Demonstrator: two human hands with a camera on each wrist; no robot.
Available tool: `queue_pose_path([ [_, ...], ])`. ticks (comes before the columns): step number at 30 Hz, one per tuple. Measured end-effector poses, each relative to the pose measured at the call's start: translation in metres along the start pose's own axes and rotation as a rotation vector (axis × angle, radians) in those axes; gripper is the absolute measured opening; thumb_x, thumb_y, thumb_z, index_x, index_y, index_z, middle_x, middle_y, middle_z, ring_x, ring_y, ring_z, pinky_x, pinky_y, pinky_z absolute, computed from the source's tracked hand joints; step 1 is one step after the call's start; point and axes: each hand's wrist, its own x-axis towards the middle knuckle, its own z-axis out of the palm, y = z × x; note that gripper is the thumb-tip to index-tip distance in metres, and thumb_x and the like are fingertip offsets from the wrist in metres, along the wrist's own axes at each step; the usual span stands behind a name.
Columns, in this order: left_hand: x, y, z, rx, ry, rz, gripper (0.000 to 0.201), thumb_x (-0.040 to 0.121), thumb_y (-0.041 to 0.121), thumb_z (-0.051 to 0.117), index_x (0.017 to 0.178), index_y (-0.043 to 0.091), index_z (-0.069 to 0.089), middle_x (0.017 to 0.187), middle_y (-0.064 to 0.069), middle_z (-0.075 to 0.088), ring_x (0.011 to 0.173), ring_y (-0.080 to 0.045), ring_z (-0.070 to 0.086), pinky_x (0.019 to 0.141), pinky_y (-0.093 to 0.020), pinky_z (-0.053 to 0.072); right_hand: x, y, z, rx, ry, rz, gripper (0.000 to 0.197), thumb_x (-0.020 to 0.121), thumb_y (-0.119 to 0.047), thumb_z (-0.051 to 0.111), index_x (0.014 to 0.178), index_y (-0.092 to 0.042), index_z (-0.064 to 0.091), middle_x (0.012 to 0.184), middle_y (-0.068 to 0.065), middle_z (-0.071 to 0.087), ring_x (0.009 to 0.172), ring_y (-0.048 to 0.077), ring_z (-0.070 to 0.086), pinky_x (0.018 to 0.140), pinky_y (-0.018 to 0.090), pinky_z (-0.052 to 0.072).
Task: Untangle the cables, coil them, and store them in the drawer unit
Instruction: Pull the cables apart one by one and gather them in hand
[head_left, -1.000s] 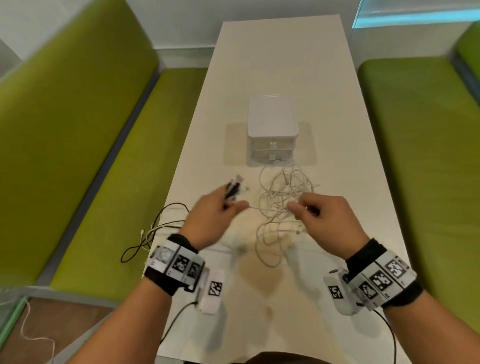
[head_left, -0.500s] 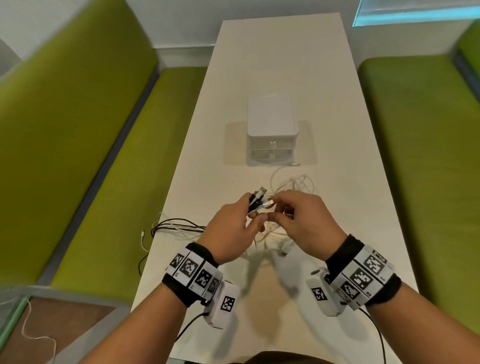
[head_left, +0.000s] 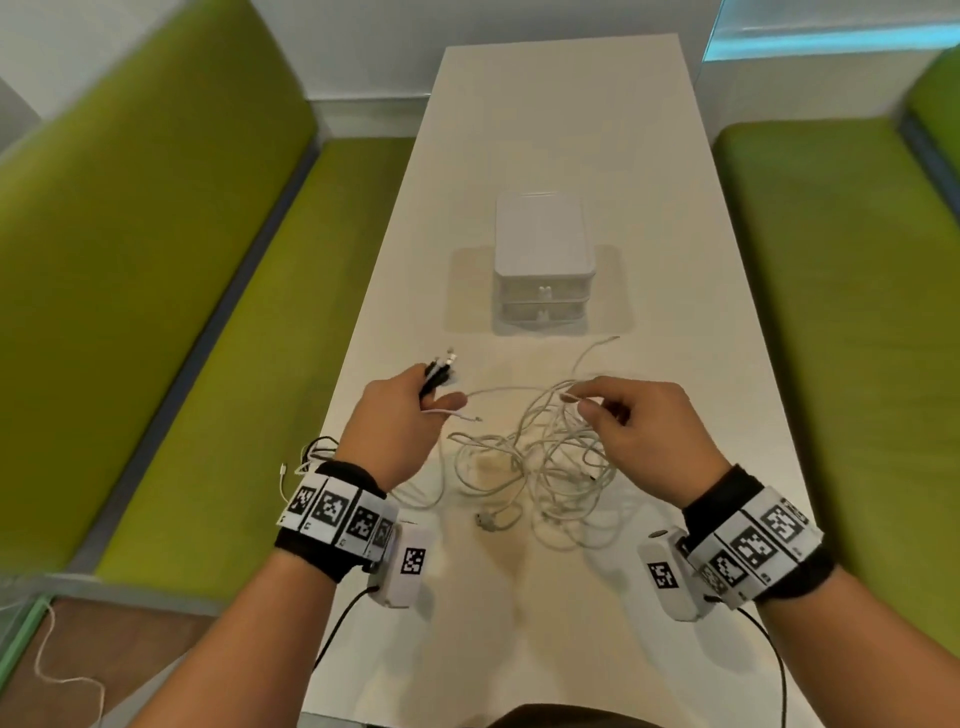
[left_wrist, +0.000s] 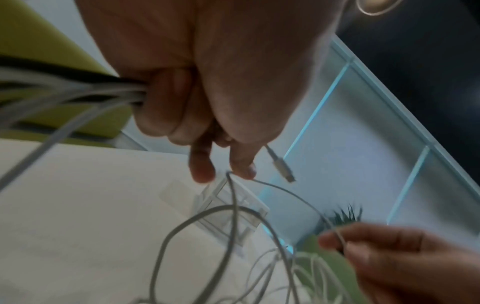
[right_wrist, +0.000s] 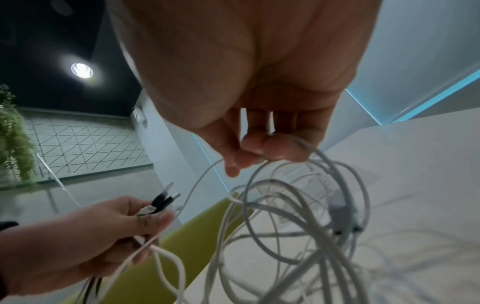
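Observation:
A tangle of white cables (head_left: 540, 462) lies on the white table (head_left: 571, 130) between my hands. My left hand (head_left: 395, 421) grips a bundle of black and white cable ends (head_left: 439, 369), plugs pointing away from me; the same bundle (right_wrist: 161, 202) shows in the right wrist view. My right hand (head_left: 634, 426) pinches a white cable strand (right_wrist: 283, 162) above the tangle, lifting loops off the table. A thin white cable (left_wrist: 285, 191) runs between both hands. The white drawer unit (head_left: 541, 249) stands beyond the tangle, both drawers shut.
Green bench seats (head_left: 182, 364) flank the table on both sides. Black and white cable loops (head_left: 311, 452) hang over the table's left edge by my left wrist. A loose white plug (head_left: 485, 522) lies near the tangle.
My hands were together at the cable ends half a second ago. They have moved apart, the left keeping the bundle, the right drawing a white strand to the right.

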Motion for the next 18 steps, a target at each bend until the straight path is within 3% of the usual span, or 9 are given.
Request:
queue_pose_path([
  [2, 0.004, -0.006, -0.005, -0.076, 0.083, -0.069, 0.014, 0.09, 0.035, 0.069, 0.103, 0.029, 0.068, 0.075, 0.011, 0.061, 0.067, -0.011, 0.058, 0.064, -0.028, 0.047, 0.002, 0.005, -0.004, -0.066, 0.055, 0.039, 0.017, 0.095, -0.022, 0.066, 0.105, -0.031, 0.077, 0.06, -0.008, 0.064, 0.063, 0.006, 0.061, 0.071, 0.03, 0.052],
  [4, 0.01, -0.016, -0.016, -0.463, 0.019, -0.222, 0.015, 0.078, 0.03, 0.069, 0.086, 0.022, 0.06, 0.061, 0.008, 0.041, 0.051, -0.01, 0.037, 0.052, -0.026, 0.03, 0.006, 0.014, -0.009, -0.116, 0.122, 0.094, 0.015, 0.095, -0.025, 0.064, 0.104, -0.032, 0.073, 0.061, -0.007, 0.063, 0.065, 0.009, 0.062, 0.07, 0.031, 0.05],
  [6, 0.013, -0.019, -0.028, -0.908, -0.148, -0.346, 0.019, 0.075, 0.027, 0.063, 0.08, 0.017, 0.049, 0.063, 0.005, 0.028, 0.052, -0.011, 0.024, 0.054, -0.027, 0.024, 0.01, 0.021, -0.014, -0.087, 0.219, 0.14, 0.005, 0.096, -0.03, 0.064, 0.096, -0.034, 0.067, 0.067, -0.007, 0.069, 0.067, 0.015, 0.067, 0.072, 0.032, 0.053],
  [8, 0.015, -0.021, -0.033, -1.053, -0.16, -0.356, 0.028, 0.093, 0.037, 0.056, 0.076, 0.018, 0.045, 0.064, 0.003, 0.027, 0.055, -0.012, 0.023, 0.059, -0.029, 0.023, 0.01, 0.02, -0.014, -0.032, 0.28, 0.15, 0.006, 0.096, -0.035, 0.064, 0.091, -0.03, 0.064, 0.069, -0.006, 0.072, 0.065, 0.016, 0.07, 0.073, 0.04, 0.058],
  [11, 0.012, -0.01, -0.023, -0.882, 0.042, -0.226, 0.044, 0.108, 0.041, 0.038, 0.07, 0.02, 0.038, 0.06, 0.005, 0.031, 0.055, -0.012, 0.026, 0.06, -0.029, 0.025, 0.003, 0.005, -0.007, -0.046, 0.202, 0.059, 0.011, 0.094, -0.035, 0.068, 0.086, -0.027, 0.067, 0.058, -0.008, 0.067, 0.057, 0.009, 0.065, 0.068, 0.037, 0.057],
  [14, -0.006, 0.013, -0.001, -0.624, 0.132, -0.049, 0.043, 0.107, 0.041, 0.039, 0.075, 0.015, 0.05, 0.061, 0.013, 0.046, 0.056, -0.007, 0.037, 0.061, -0.03, 0.031, -0.009, -0.018, 0.011, -0.151, -0.046, -0.079, 0.012, 0.091, -0.04, 0.068, 0.086, -0.03, 0.072, 0.06, -0.012, 0.061, 0.062, 0.008, 0.059, 0.065, 0.033, 0.05],
  [16, -0.021, 0.026, 0.014, -0.438, 0.06, 0.101, 0.042, 0.107, 0.041, 0.039, 0.086, 0.011, 0.06, 0.071, 0.019, 0.06, 0.067, 0.002, 0.051, 0.068, -0.026, 0.04, -0.011, -0.029, 0.023, -0.27, -0.172, -0.138, 0.015, 0.09, -0.045, 0.065, 0.093, -0.034, 0.075, 0.062, -0.015, 0.054, 0.069, 0.008, 0.054, 0.064, 0.03, 0.042],
  [18, -0.033, 0.034, 0.029, -0.166, -0.085, 0.234, 0.039, 0.106, 0.044, 0.036, 0.099, 0.017, 0.063, 0.089, 0.014, 0.067, 0.085, -0.004, 0.061, 0.078, -0.029, 0.047, -0.009, -0.036, 0.027, -0.251, -0.189, -0.114, 0.016, 0.089, -0.047, 0.064, 0.095, -0.038, 0.076, 0.055, -0.016, 0.053, 0.065, 0.007, 0.056, 0.06, 0.028, 0.041],
])
